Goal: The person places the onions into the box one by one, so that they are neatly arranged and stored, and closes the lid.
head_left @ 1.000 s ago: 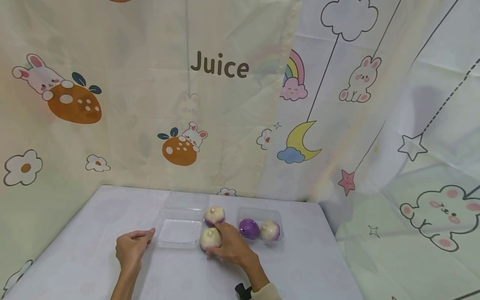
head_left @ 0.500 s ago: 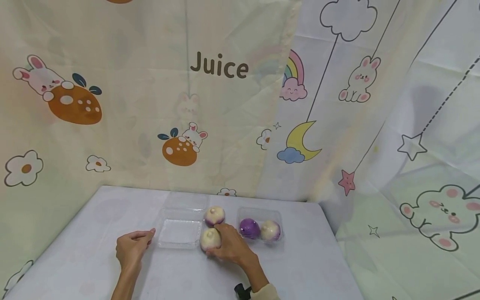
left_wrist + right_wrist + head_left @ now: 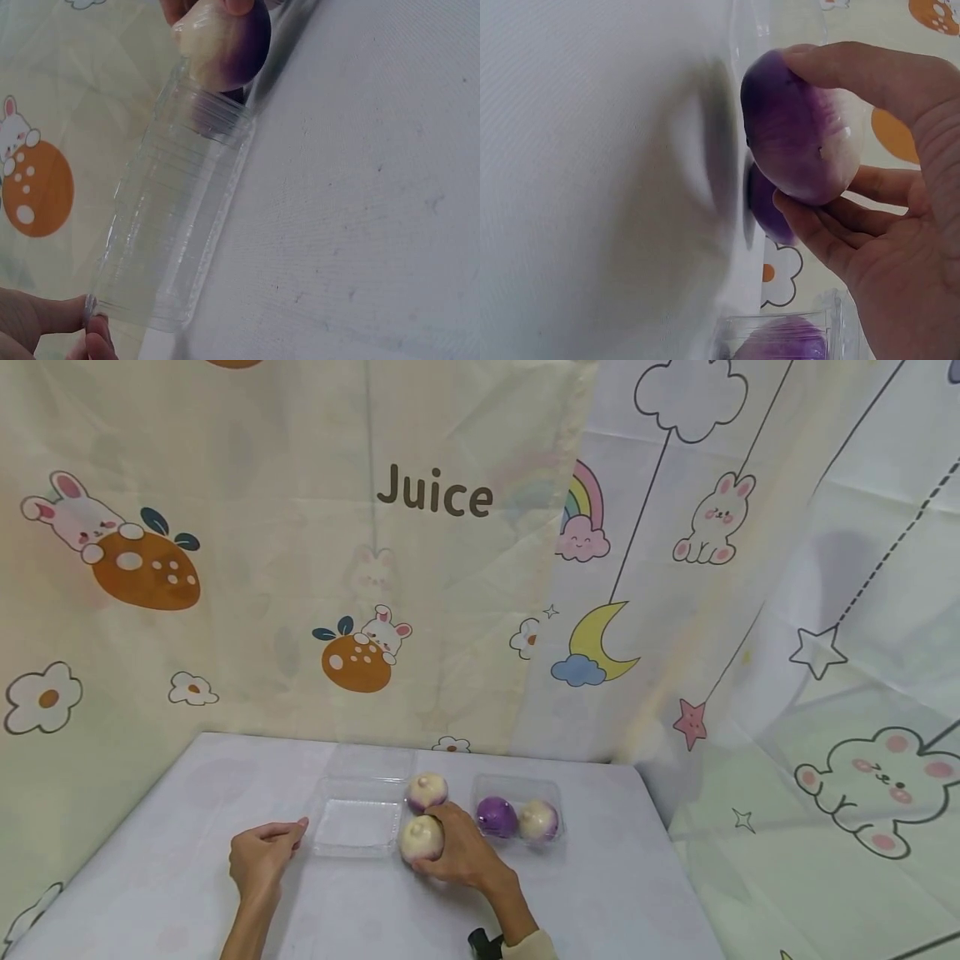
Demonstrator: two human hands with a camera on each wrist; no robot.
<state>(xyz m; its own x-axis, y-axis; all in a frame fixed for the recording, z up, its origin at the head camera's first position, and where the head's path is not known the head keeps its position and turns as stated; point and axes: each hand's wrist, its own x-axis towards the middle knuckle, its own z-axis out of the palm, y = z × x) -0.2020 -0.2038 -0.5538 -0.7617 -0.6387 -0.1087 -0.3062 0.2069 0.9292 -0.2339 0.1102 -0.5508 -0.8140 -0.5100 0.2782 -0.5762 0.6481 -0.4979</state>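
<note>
With its thumb and fingers, my right hand [image 3: 468, 852] grips a white-and-purple turnip [image 3: 422, 837], pale side up in the head view. The right wrist view shows this turnip [image 3: 802, 139] slightly above the table, its shadow beside it. A second turnip [image 3: 427, 791] sits just behind it. To their left lies a clear plastic box [image 3: 356, 852] with its lid folded back and nothing inside. My left hand [image 3: 261, 860] is at that box's left side; in the left wrist view its thumb and finger pinch the box's rim.
Right of my right hand stands another clear plastic box [image 3: 557, 787] holding a purple turnip [image 3: 497, 817] and a pale one [image 3: 538, 821]. A black object [image 3: 486, 943] is at the right wrist. Behind the white table [image 3: 360, 910] hangs a printed curtain [image 3: 450, 610].
The head view has shifted very slightly. Both hands keep nearly the same places, the right on its turnip and the left at the box edge.
</note>
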